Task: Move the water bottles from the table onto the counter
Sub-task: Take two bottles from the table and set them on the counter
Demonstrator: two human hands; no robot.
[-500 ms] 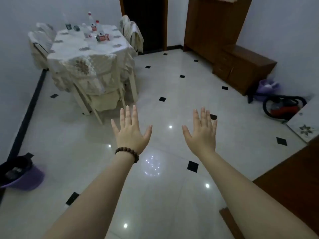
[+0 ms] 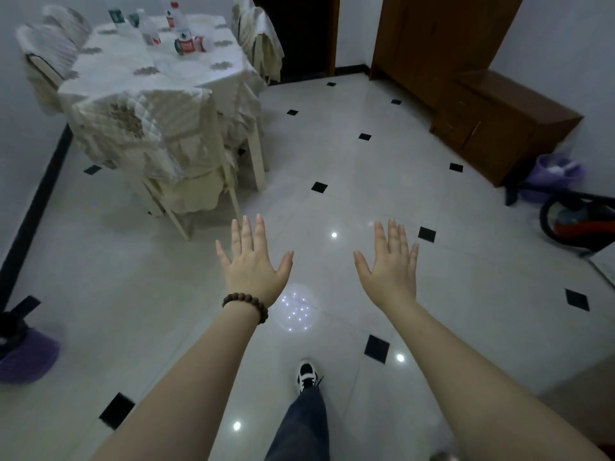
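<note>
Several clear water bottles with red or green labels (image 2: 151, 33) stand and lie on a table (image 2: 173, 78) covered by a cream cloth at the upper left. One bottle (image 2: 191, 44) lies on its side near the table's right edge. My left hand (image 2: 253, 264), with a bead bracelet on the wrist, and my right hand (image 2: 391, 264) are stretched out over the floor with fingers spread, holding nothing. Both hands are far from the table. No counter is plainly in view.
Covered chairs (image 2: 256, 34) surround the table. A brown wooden cabinet (image 2: 506, 128) stands at the right wall, with a purple basin (image 2: 552, 171) and a red vacuum cleaner (image 2: 579, 224) beside it. A purple bucket (image 2: 23, 351) sits at the left. My shoe (image 2: 307, 375) steps on the tiled floor.
The table and cabinet appear closer and higher in view as I walk forward. My leg and shoe have come into view. Both hands stay spread and empty.
</note>
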